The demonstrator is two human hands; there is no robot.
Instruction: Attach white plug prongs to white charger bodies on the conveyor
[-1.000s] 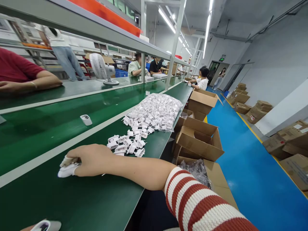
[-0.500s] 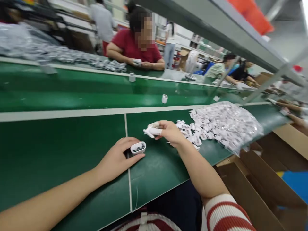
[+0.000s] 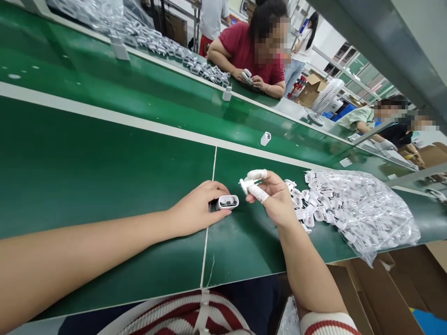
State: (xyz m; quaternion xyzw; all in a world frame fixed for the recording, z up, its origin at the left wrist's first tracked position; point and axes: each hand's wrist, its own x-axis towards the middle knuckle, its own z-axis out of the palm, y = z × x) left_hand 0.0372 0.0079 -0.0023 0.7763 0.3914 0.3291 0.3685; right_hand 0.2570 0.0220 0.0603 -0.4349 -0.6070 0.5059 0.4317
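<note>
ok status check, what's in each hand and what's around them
Left hand holds white shell on green table. Right hand pinches small white plug part. Pile of white parts and bag just right; nothing between hands.

Left hand (image 3: 197, 211) resting on the near table (image 3: 104, 186), white shell (image 3: 227, 202) at its fingertips; right hand (image 3: 275, 197) just right of it, raised slightly, small plug part (image 3: 246, 184) pinched at the fingertips. Loose pile of plug parts (image 3: 302, 204) directly right of the right hand, spilling from a clear bag (image 3: 366, 209) further right; cardboard boxes (image 3: 384, 298) below the table edge, right of the right forearm. Conveyor belt (image 3: 157, 97) beyond both hands with a lone shell (image 3: 265, 138) on it, co-worker's hands (image 3: 251, 80) on the far side of the belt.
</note>
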